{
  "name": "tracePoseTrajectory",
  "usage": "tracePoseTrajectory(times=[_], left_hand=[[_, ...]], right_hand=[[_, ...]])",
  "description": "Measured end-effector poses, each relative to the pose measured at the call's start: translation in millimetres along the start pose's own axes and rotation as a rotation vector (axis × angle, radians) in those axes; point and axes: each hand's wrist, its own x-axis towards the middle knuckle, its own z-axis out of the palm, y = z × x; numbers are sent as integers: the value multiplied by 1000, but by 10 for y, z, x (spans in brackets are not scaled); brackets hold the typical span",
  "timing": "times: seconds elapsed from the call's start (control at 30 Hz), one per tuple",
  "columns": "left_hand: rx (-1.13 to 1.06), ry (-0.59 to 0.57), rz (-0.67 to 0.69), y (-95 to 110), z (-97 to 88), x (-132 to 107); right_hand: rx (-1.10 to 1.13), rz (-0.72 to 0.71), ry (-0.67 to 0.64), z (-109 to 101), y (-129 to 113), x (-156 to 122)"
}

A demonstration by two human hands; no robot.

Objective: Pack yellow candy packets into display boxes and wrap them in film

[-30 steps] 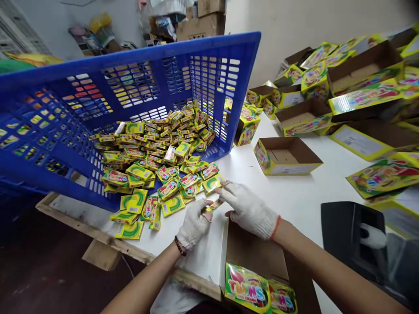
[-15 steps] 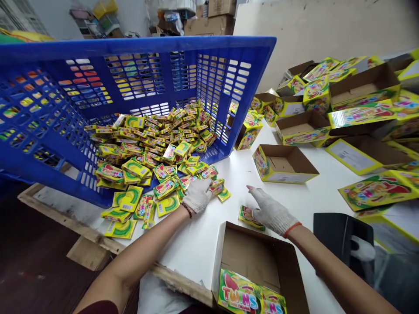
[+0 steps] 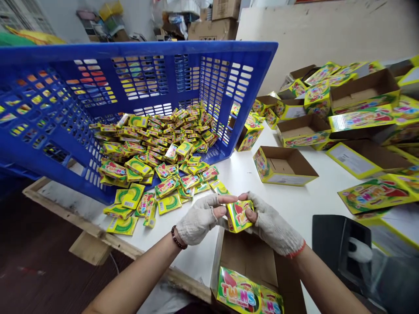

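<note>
Between my two hands is a small yellow-and-green candy pack (image 3: pixel 239 215) with pink lettering, held over the far edge of an open cardboard box (image 3: pixel 248 250). Whether it is one pack or several pressed together, I cannot tell. My left hand (image 3: pixel 200 219), in a fingerless white glove, grips its left side with thumb and fingers. My right hand (image 3: pixel 273 224), gloved alike, pinches the right side, thumb on the front face. Inside the near part of the cardboard box lie larger-looking packs (image 3: pixel 240 293) printed "TWINS". A loose heap of candy packs (image 3: pixel 166 185) spills onto the table left of my hands.
A blue plastic crate (image 3: pixel 157 47) lies tipped on its side, its mouth towards me. An open display box (image 3: pixel 284 168) stands beyond my right hand, with several more boxes (image 3: pixel 363 115) piled at the right. A black object (image 3: pixel 330 248) sits right of my forearm on the white table (image 3: pixel 199 261).
My left hand has come from the heap towards me and right. My right hand has lifted a pack off the table and moved left. Both hands now meet at the pack above the box.
</note>
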Motion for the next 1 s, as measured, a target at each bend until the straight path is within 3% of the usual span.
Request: tracePoseTrajectory(times=[0.2,0.33,0.4,0.53,0.63,0.7,0.73,0.83,0.93,1.0], left_hand=[[42,105,99,-124,56,1],[-78,63,82,-233,53,-9],[-40,80,99,-277,51,1],[318,171,114,-224,83,129],[666,135,229,-49,157,362],[755,126,303,60,193,568],[745,135,294,90,192,674],[738,133,18,21,83,961],[833,44,-271,-279,-118,1138],[894,-27,-343,-525,-221,1180]], right_hand=[[-45,-32,14,56,54,-103],[-20,-26,42,105,53,-127],[-41,-20,119,123,57,-118],[-502,-163,366,57,-82,-64],[-850,-322,292,-126,-402,12],[-906,-279,241,-332,-639,78],[-893,-246,277,-456,-729,110],[-785,-122,416,-843,-754,183],[-777,146,259,-1064,-380,219],[-858,281,144,-1057,-29,231]])
